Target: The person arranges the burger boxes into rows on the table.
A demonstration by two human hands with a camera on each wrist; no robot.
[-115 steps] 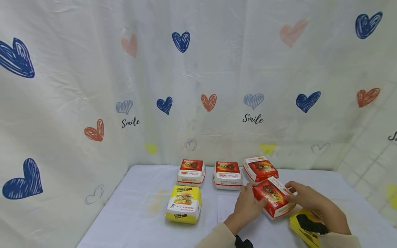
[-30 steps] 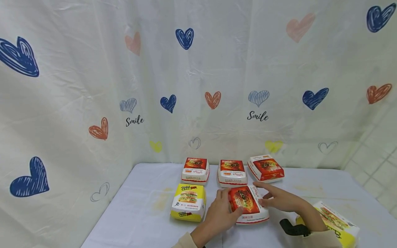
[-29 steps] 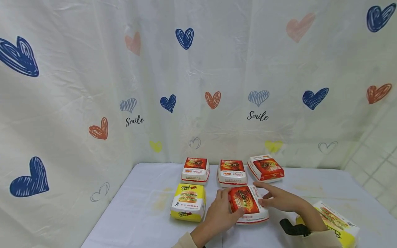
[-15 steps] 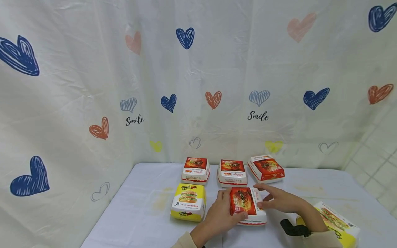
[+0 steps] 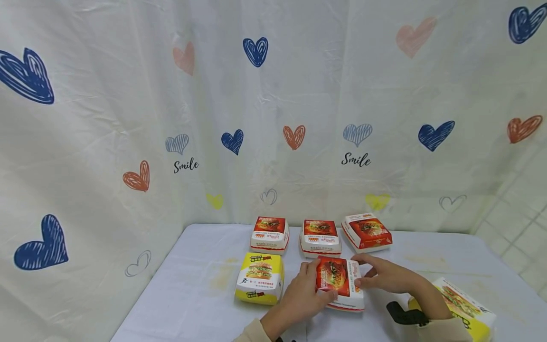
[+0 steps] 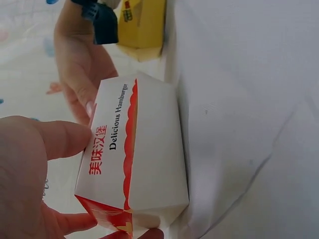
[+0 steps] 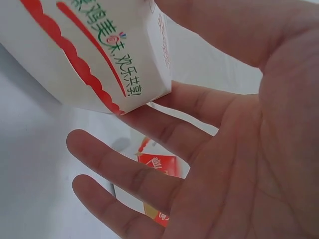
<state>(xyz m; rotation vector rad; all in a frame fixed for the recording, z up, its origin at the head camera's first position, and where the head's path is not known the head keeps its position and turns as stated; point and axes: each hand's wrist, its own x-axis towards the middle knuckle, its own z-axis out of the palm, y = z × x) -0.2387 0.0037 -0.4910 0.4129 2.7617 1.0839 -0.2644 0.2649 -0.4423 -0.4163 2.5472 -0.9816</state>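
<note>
Around red burger box point(image 5: 339, 282), both hands' fingers point(image 5: 318, 267).

The head camera looks forward and down from the table's point(image 5: 192, 294) near edge toward the far curtain. Both wrist cameras sit very close, sharing the red burger box point(image 5: 339, 281) point(image 6: 134, 164) point(image 7: 94, 55).

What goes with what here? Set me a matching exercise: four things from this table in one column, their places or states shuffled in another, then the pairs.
Column one
1. left hand
2. left yellow burger box
3. rightmost red burger box
4. right yellow burger box

Column two
a. turned askew at the end of the back row
b. near right of the table, partly hidden behind the wrist of the right hand
c. grips the near red burger box
d. stands free in the front row, untouched

Pairs: 1-c, 2-d, 3-a, 4-b
</note>
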